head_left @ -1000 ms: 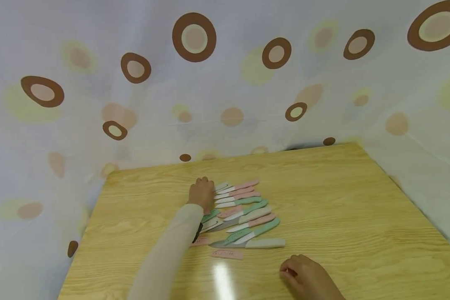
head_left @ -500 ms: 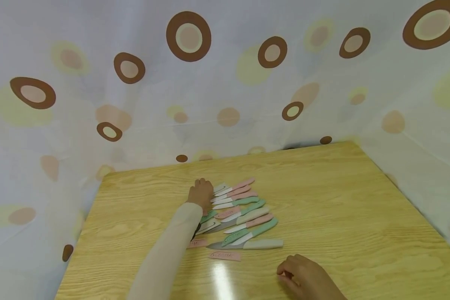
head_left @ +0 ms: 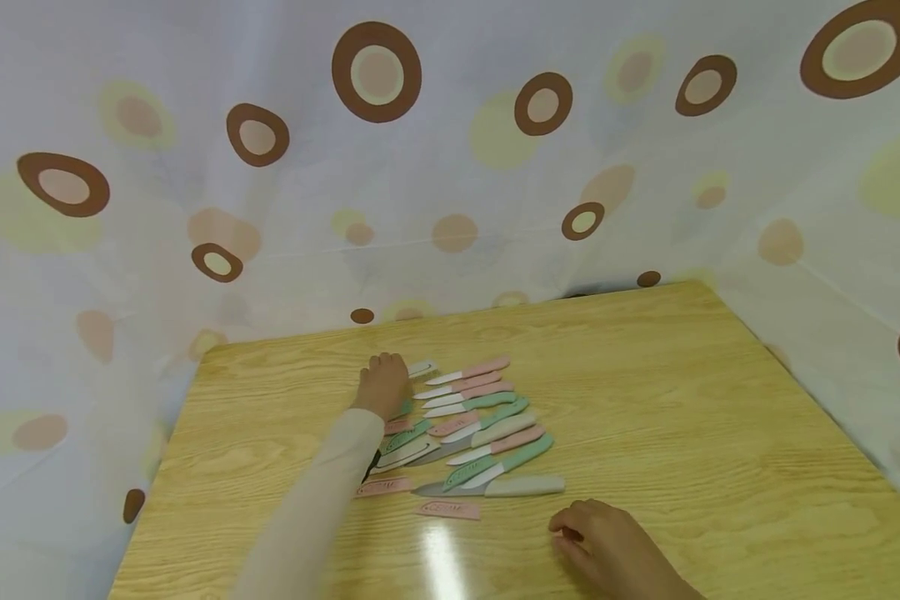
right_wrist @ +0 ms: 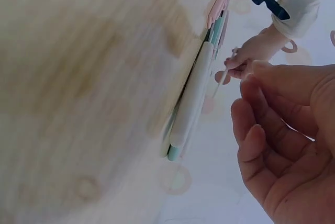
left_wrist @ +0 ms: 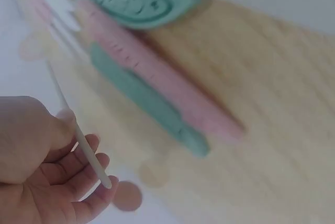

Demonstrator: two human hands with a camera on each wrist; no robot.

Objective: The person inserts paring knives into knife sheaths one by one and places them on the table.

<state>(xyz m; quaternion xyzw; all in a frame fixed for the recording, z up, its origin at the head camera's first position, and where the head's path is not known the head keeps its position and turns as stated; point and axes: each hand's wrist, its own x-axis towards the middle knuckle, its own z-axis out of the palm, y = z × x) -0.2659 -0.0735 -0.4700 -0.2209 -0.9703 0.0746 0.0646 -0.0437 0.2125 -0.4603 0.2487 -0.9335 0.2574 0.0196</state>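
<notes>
My left hand [head_left: 382, 385] is at the far left end of a row of knives and blade sheaths on the table. It pinches a cream blade sheath [head_left: 422, 368] between thumb and fingers; in the left wrist view the sheath [left_wrist: 90, 156] appears as a thin edge. Beside the hand lie a pink-handled knife [head_left: 486, 365] with a white blade, and green and pink sheaths partly hidden by the hand and arm. My right hand [head_left: 603, 542] rests near the table front with fingers loosely curled and nothing in it. Closest to it is a cream-handled knife [head_left: 525, 486].
Several knives with pink, green and cream handles lie side by side, such as a green-handled knife [head_left: 528, 454]. Sheaths lie left of them, including a pink sheath [head_left: 450, 509] in front. A spotted curtain [head_left: 450, 167] surrounds the wooden table [head_left: 682, 400].
My left hand has shifted left with the cream sheath, drawing it away from the pink-handled knife's blade, which now shows more. My right hand has barely moved.
</notes>
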